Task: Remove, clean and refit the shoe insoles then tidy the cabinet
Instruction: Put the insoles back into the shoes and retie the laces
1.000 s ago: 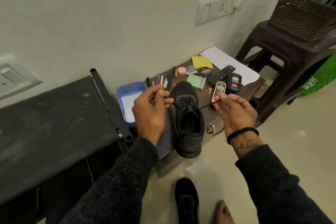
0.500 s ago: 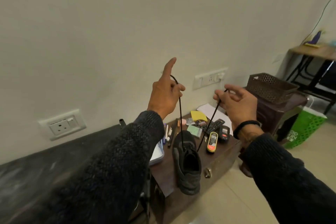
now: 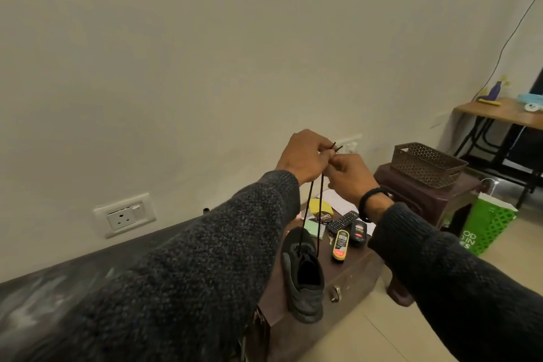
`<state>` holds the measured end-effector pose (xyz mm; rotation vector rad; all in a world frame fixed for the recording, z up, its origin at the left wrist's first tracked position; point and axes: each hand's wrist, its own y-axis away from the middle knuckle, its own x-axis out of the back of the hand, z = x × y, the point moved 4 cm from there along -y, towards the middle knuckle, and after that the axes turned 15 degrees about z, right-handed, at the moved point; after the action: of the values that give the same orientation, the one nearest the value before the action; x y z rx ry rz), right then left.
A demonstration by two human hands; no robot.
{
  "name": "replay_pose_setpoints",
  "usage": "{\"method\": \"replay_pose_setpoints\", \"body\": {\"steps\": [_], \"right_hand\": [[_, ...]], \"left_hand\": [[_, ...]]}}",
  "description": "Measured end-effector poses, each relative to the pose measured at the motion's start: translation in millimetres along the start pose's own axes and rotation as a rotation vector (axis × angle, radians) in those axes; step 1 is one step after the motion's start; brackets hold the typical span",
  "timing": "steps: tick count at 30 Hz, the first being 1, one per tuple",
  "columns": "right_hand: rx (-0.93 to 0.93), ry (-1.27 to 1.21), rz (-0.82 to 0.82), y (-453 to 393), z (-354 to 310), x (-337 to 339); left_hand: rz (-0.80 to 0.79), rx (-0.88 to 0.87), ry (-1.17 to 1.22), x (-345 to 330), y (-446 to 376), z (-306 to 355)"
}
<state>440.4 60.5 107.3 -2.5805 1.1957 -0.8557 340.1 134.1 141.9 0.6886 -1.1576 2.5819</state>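
Both hands were up near the middle of the frame, pressed right against each other. The left hand [image 3: 304, 156] and right hand [image 3: 349, 176] each had their fingers curled in, pinching the two ends of the black shoelace [image 3: 320, 203], whose tips poked out just above the knuckles. From there both strands dropped straight down to the black shoe [image 3: 304, 273], which sat lower center on the brown wooden cabinet [image 3: 349, 276], its heel hanging over the front edge. Behind the shoe, on the cabinet top, there was a yellow-capped polish bottle [image 3: 339, 245], a black bottle [image 3: 359, 231] just beside it, a remote [image 3: 342, 221] and a round polish tin [image 3: 323, 217]. Off to the right, a brown basket [image 3: 426, 163] sat on a dark plastic stool [image 3: 426, 200], with a green bag [image 3: 487, 225] near it on the floor.
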Motion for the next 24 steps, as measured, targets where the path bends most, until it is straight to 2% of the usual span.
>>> {"method": "replay_pose_setpoints", "body": {"steps": [3,7,11,13,16,17,19,21,24], "right_hand": [[-0.082,-0.118,-0.031,3,-2,1],[-0.153,-0.245,-0.131,8,0,-1],[-0.206,-0.334,-0.115,5,3,-1],[-0.234,-0.361,-0.112,2,5,-1],[-0.261,-0.377,-0.138,-3,9,-6],[-0.261,-0.38,-0.148,-5,11,-8],[-0.248,-0.385,-0.157,-10,13,-13],[-0.226,-0.366,-0.11,-21,19,-15],[-0.203,-0.243,0.043,-39,47,-16]], "left_hand": [[0.038,0.043,0.027,-6,-1,1],[0.006,0.082,0.109,-7,-1,3],[0.023,0.165,0.218,-6,2,-6],[0.028,0.287,0.271,-10,15,-27],[-0.148,0.597,0.422,-38,52,-60],[-0.203,0.647,0.448,-48,64,-67],[-0.259,0.594,0.366,-58,80,-75],[-0.281,0.4,0.153,-64,84,-80],[-0.201,0.277,-0.019,-65,78,-89]]}}
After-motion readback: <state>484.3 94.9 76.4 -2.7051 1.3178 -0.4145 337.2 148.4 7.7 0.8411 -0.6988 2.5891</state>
